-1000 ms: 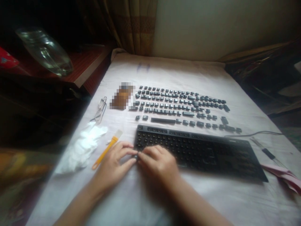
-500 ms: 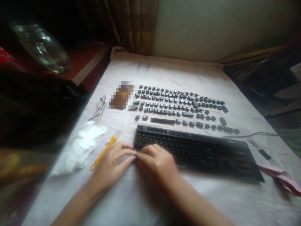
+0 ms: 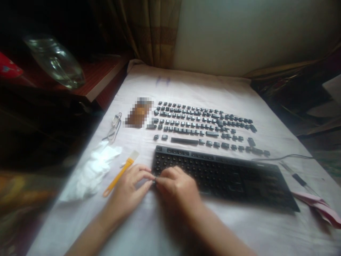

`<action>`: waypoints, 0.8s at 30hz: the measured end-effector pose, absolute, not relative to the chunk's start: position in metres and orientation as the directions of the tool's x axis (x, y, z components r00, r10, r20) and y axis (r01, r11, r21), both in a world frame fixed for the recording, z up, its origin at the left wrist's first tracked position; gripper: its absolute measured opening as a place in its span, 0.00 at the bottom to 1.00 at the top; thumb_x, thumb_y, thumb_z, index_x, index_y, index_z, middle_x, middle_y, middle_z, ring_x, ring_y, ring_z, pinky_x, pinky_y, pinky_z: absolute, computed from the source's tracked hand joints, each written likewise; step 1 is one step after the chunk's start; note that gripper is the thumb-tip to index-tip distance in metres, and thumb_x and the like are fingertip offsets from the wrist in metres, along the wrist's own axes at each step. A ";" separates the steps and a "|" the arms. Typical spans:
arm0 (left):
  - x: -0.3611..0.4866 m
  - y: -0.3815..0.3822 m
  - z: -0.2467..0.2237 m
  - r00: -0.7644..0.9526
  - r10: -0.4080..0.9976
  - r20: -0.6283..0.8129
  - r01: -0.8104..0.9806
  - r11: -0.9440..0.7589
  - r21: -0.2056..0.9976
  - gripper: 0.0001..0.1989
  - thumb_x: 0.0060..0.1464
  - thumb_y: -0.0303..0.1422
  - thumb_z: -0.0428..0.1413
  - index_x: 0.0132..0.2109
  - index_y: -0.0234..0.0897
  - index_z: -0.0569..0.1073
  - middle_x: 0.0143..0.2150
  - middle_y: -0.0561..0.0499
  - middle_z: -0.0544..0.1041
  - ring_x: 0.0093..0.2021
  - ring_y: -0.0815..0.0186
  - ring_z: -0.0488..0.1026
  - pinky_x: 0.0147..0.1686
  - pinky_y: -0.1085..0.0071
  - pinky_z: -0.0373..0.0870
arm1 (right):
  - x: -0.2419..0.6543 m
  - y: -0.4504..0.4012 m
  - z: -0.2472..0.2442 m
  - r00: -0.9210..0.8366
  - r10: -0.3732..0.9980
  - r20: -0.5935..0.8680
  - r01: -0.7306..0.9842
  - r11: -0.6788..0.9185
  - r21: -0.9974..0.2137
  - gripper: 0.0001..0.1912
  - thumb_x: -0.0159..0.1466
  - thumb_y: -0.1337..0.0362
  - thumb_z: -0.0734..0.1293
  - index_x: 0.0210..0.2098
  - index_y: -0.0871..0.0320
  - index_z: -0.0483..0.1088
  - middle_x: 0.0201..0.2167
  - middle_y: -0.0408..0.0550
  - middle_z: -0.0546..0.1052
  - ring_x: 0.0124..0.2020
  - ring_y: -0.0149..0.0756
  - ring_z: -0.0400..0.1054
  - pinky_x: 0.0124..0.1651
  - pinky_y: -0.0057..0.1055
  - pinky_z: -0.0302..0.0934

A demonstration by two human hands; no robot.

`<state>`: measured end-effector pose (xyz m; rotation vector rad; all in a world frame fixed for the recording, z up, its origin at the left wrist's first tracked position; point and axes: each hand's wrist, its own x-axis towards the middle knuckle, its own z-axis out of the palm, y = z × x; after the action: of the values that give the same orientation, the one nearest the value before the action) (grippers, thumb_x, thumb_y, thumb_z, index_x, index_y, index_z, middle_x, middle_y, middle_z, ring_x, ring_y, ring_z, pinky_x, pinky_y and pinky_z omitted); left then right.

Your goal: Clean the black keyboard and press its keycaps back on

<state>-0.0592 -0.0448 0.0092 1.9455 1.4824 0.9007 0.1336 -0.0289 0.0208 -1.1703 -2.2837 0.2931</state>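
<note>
At the near left corner of a black keyboard (image 3: 202, 174), whose keycaps are off, both my hands come together. My left hand (image 3: 137, 181) is closed, thumb and fingertips pinching a tiny dark piece (image 3: 154, 180) that looks like a keycap. On its other side my right hand (image 3: 177, 185) is closed too, its fingertips meeting the same piece. The fingers cover most of it. Loose black keycaps (image 3: 186, 122) lie in several rows beyond the keyboard, with the long spacebar (image 3: 184, 141) in the nearest row.
Left of my hands lie a yellow-handled brush (image 3: 118, 177), a crumpled white cloth (image 3: 92, 170) and glasses (image 3: 114, 126). A blurred-out brown item (image 3: 140, 113) is behind. On the right are a thin dark-handled tool (image 3: 298, 179), a pink cloth (image 3: 319, 206) and a cable (image 3: 282, 156).
The view has tilted slightly, so everything sits a little lower. Both hands keep the same pinch at the keyboard's corner, and slightly more of the small piece shows between the fingertips.
</note>
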 end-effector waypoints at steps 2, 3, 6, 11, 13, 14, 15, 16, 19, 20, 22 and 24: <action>-0.060 -0.044 0.008 0.180 0.963 0.199 0.614 -0.268 0.742 0.06 0.57 0.30 0.57 0.37 0.45 0.79 0.43 0.52 0.78 0.45 0.63 0.76 0.49 0.64 0.74 | 0.135 -0.029 0.019 -0.463 0.786 0.411 0.661 0.615 -0.431 0.07 0.64 0.68 0.69 0.31 0.52 0.78 0.29 0.42 0.78 0.28 0.31 0.63 0.27 0.27 0.55; -0.060 -0.044 0.008 0.182 0.962 0.202 0.615 -0.272 0.740 0.06 0.56 0.30 0.57 0.37 0.45 0.79 0.43 0.52 0.79 0.45 0.63 0.76 0.49 0.65 0.74 | 0.136 -0.029 0.019 -0.465 0.780 0.420 0.652 0.622 -0.434 0.07 0.64 0.68 0.69 0.32 0.52 0.78 0.30 0.43 0.78 0.28 0.31 0.64 0.28 0.27 0.56; -0.060 -0.043 0.008 0.177 0.964 0.199 0.621 -0.266 0.738 0.06 0.56 0.30 0.56 0.36 0.44 0.79 0.42 0.52 0.79 0.44 0.63 0.76 0.47 0.65 0.74 | 0.145 -0.022 0.022 -0.467 0.773 0.429 0.641 0.630 -0.438 0.07 0.65 0.67 0.67 0.34 0.54 0.78 0.32 0.45 0.79 0.30 0.32 0.68 0.31 0.26 0.60; -0.060 -0.039 0.010 0.159 0.971 0.179 0.617 -0.239 0.750 0.06 0.56 0.31 0.56 0.34 0.44 0.78 0.40 0.53 0.80 0.43 0.64 0.77 0.47 0.66 0.73 | 0.163 0.009 0.035 -0.445 0.810 0.381 0.719 0.578 -0.387 0.10 0.68 0.66 0.65 0.37 0.54 0.79 0.36 0.48 0.81 0.35 0.34 0.72 0.36 0.27 0.63; -0.061 -0.037 0.011 0.165 0.972 0.168 0.605 -0.234 0.761 0.07 0.56 0.31 0.55 0.34 0.43 0.78 0.39 0.53 0.80 0.42 0.64 0.77 0.46 0.67 0.74 | 0.166 0.026 0.040 -0.428 0.845 0.321 0.774 0.526 -0.351 0.10 0.68 0.65 0.65 0.36 0.54 0.80 0.37 0.48 0.81 0.36 0.35 0.73 0.37 0.27 0.62; -0.061 -0.035 0.012 0.167 0.972 0.163 0.601 -0.231 0.765 0.07 0.57 0.31 0.55 0.34 0.43 0.78 0.38 0.54 0.81 0.41 0.65 0.77 0.45 0.67 0.74 | 0.165 0.034 0.042 -0.421 0.864 0.276 0.804 0.496 -0.328 0.10 0.68 0.65 0.65 0.36 0.54 0.80 0.37 0.48 0.81 0.37 0.35 0.73 0.37 0.27 0.61; -0.062 -0.034 0.012 0.167 0.974 0.156 0.599 -0.226 0.768 0.07 0.57 0.31 0.55 0.34 0.43 0.78 0.38 0.54 0.81 0.40 0.64 0.77 0.45 0.67 0.74 | 0.164 0.042 0.044 -0.413 0.883 0.225 0.831 0.466 -0.302 0.10 0.68 0.65 0.65 0.35 0.53 0.80 0.38 0.48 0.81 0.37 0.35 0.73 0.37 0.27 0.61; -0.062 -0.033 0.013 0.165 0.975 0.149 0.599 -0.219 0.770 0.07 0.57 0.31 0.55 0.34 0.42 0.77 0.37 0.53 0.81 0.40 0.64 0.77 0.44 0.66 0.74 | 0.162 0.049 0.045 -0.405 0.897 0.178 0.854 0.440 -0.276 0.11 0.68 0.65 0.65 0.34 0.53 0.80 0.39 0.48 0.81 0.38 0.35 0.72 0.38 0.27 0.60; -0.063 -0.030 0.014 0.156 0.979 0.134 0.603 -0.201 0.772 0.07 0.57 0.32 0.54 0.34 0.42 0.78 0.36 0.53 0.81 0.39 0.64 0.78 0.43 0.66 0.75 | 0.153 0.067 0.047 -0.391 0.915 0.101 0.888 0.404 -0.221 0.13 0.69 0.64 0.63 0.34 0.53 0.80 0.41 0.48 0.81 0.40 0.36 0.72 0.39 0.28 0.60; -0.063 -0.029 0.014 0.153 0.980 0.130 0.605 -0.198 0.771 0.07 0.57 0.32 0.54 0.34 0.42 0.78 0.36 0.53 0.81 0.38 0.64 0.78 0.42 0.66 0.75 | 0.150 0.071 0.047 -0.392 0.915 0.098 0.889 0.404 -0.215 0.14 0.69 0.64 0.63 0.35 0.53 0.81 0.42 0.48 0.81 0.40 0.36 0.72 0.39 0.28 0.60; -0.063 -0.026 0.013 0.139 0.981 0.138 0.609 -0.194 0.769 0.08 0.57 0.32 0.54 0.35 0.42 0.78 0.36 0.54 0.81 0.37 0.64 0.78 0.41 0.67 0.75 | 0.143 0.079 0.046 -0.401 0.912 0.091 0.887 0.411 -0.210 0.13 0.69 0.63 0.63 0.37 0.52 0.81 0.43 0.48 0.81 0.42 0.37 0.73 0.39 0.29 0.61; -0.063 -0.023 0.010 0.113 0.980 0.162 0.617 -0.197 0.762 0.08 0.57 0.32 0.54 0.36 0.43 0.78 0.36 0.54 0.82 0.37 0.64 0.78 0.40 0.68 0.75 | 0.136 0.085 0.046 -0.415 0.907 0.077 0.884 0.421 -0.204 0.12 0.69 0.62 0.63 0.40 0.51 0.81 0.45 0.48 0.80 0.44 0.38 0.72 0.41 0.30 0.62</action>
<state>-0.0633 -0.0232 0.0104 1.8766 1.5468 0.9116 0.1364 0.0850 0.0458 -1.5897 -2.4965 0.1961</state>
